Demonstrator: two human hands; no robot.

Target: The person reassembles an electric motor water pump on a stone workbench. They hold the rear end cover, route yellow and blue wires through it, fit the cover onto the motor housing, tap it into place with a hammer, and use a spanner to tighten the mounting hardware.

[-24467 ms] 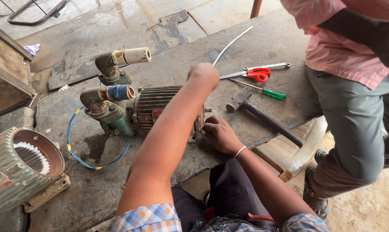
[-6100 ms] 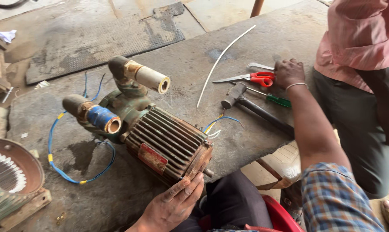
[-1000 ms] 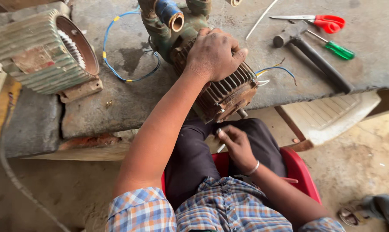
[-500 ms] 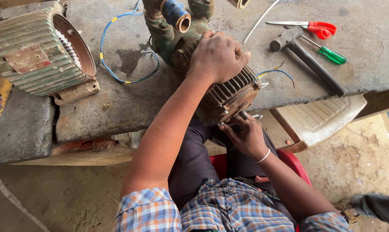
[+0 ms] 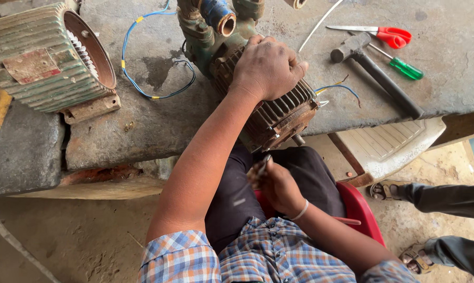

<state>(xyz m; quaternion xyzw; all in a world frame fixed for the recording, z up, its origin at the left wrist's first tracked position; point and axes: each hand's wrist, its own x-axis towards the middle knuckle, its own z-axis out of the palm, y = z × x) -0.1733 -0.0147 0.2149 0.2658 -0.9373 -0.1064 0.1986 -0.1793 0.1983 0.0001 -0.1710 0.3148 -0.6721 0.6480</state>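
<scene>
both hands busy: left hand [image 5: 268, 68] grips the motor [image 5: 279, 112]; right hand [image 5: 276, 183] pinches a blurred small tool [image 5: 262, 166].

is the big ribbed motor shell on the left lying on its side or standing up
On its side. The ribbed motor shell rests on the bench, its round open end facing sideways, windings visible inside.
</scene>
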